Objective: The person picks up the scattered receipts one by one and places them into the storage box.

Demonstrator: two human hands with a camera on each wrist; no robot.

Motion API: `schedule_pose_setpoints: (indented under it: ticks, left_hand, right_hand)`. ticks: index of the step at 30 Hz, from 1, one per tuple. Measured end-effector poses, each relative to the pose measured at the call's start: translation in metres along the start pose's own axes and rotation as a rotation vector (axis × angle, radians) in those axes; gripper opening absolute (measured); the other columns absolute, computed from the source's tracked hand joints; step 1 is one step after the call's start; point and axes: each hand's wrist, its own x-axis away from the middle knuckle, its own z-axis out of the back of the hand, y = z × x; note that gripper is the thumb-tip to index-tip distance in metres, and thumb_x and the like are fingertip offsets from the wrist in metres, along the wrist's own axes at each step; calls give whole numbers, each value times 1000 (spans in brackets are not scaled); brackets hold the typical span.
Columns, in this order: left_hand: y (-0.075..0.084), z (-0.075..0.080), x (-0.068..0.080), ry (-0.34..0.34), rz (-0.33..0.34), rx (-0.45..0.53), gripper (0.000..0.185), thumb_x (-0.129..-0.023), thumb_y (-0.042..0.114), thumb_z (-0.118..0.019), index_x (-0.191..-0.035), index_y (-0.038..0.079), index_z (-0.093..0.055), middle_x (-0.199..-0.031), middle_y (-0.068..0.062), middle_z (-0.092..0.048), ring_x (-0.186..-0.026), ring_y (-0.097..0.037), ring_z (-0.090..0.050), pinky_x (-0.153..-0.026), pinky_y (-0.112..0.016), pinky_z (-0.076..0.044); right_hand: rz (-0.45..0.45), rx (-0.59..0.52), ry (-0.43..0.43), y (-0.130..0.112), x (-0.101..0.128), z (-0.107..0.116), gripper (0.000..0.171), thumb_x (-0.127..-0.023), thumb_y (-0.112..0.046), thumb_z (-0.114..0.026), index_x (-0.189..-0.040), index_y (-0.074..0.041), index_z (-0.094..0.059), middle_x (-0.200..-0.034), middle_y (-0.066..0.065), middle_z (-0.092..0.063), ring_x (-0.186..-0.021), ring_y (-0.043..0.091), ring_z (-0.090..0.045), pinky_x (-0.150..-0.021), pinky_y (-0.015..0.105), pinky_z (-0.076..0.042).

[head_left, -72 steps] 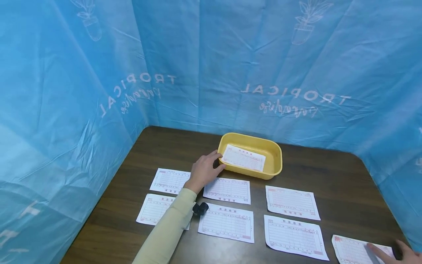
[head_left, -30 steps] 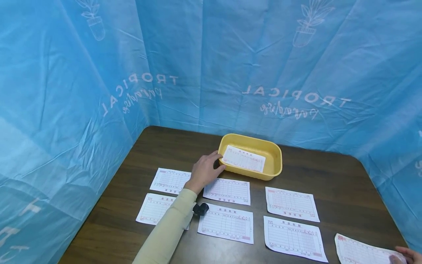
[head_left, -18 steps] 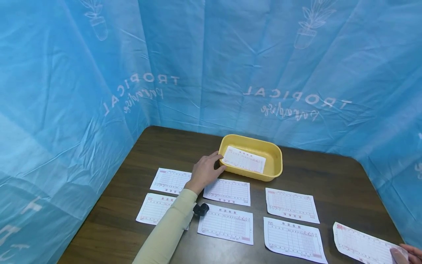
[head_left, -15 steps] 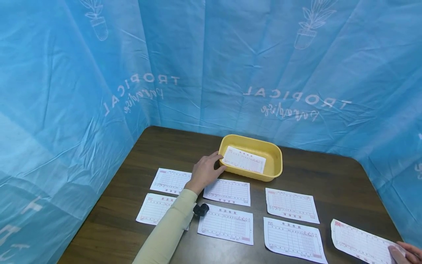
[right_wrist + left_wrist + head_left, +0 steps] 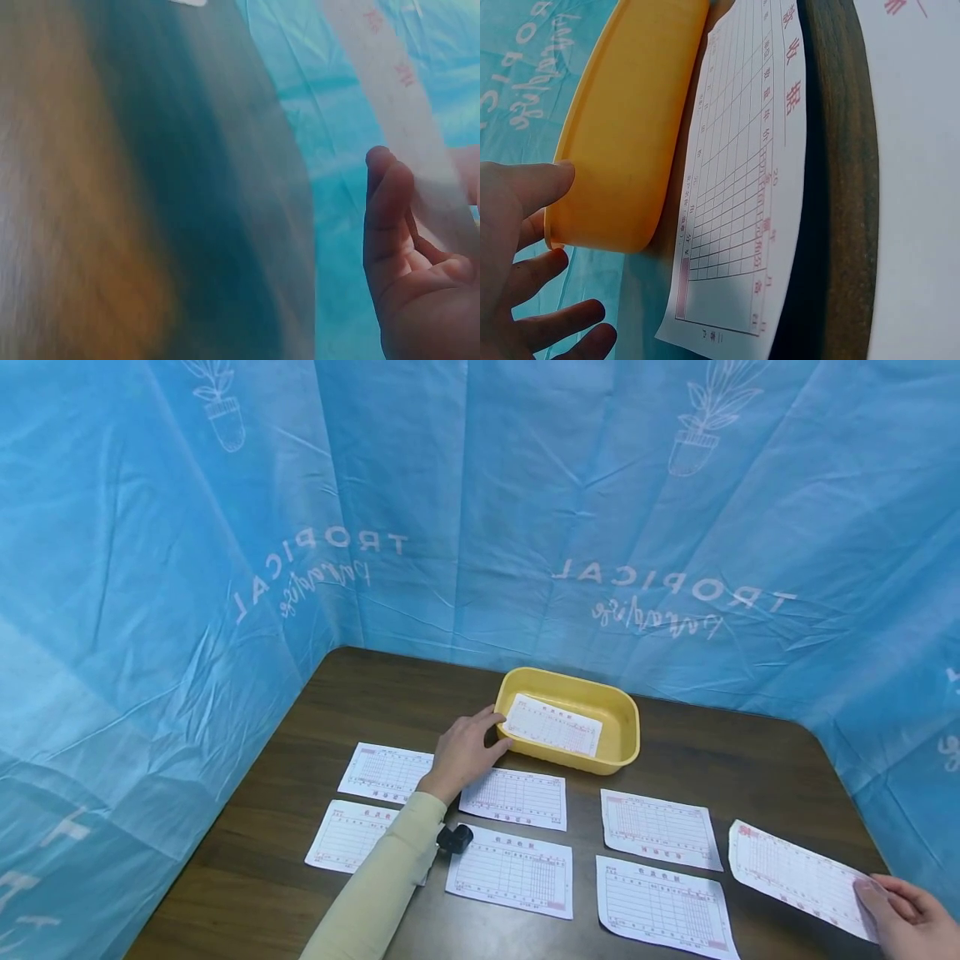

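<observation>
In the left wrist view alone we see the outer fingers (image 5: 577, 315) spread as the left hand (image 5: 501, 262) pinches the yellow oblong plastic basin (image 5: 630, 135). The right hand (image 5: 915, 917) pinches a white paper slip (image 5: 802, 878) near the brown wooden desk (image 5: 735, 743) edge.

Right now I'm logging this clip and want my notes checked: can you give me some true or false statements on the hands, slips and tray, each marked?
1. The right hand holds a paper slip. True.
2. The left hand holds the rim of the yellow tray. True.
3. The tray is empty. False: another slip lies in it.
4. Six more slips lie on the table. True.
5. The left sleeve is black. False: that sleeve is pale yellow.
</observation>
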Motion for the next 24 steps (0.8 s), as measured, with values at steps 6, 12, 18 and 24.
schedule_pose_setpoints:
  ticks: [6, 12, 18, 24]
  left_hand:
    - [0, 0, 0, 2, 0, 7, 51, -91, 49, -61, -136, 26, -55, -149, 6, -40, -127, -25, -45, -97, -54, -41]
    - [1, -1, 0, 0, 7, 4, 51, -91, 49, -61, -136, 27, -55, -149, 5, -40, -127, -25, -45, -97, -55, -41]
    - [1, 0, -1, 0, -8, 2, 51, -91, 49, -61, -137, 26, -54, -149, 4, -40, -127, -26, -46, -96, -55, -41]
    - [0, 1, -1, -9, -2, -13, 51, -91, 49, -61, -136, 26, -55, -149, 5, -40, -125, -26, -46, -95, -53, -43]
  right_hand:
    - [77, -71, 44, -28, 12, -13, 16, -93, -27, -62, -101, -14, -56, -63, -27, -46, -52, -6, -48, -44, 15, -41]
    - [156, -254, 82, -47, 16, -29, 11, -89, -15, -68, -96, -19, -60, -69, -20, -54, -54, -1, -51, -44, 13, -41]
    - [189, -290, 89, -63, 16, -39, 12, -87, -12, -69, -95, -16, -61, -71, -16, -55, -57, 1, -51, -45, 12, -41]
    - [171, -338, 26, -77, 21, -54, 17, -86, -16, -72, -98, -13, -60, -75, -11, -58, -59, 6, -52, -46, 13, -44]
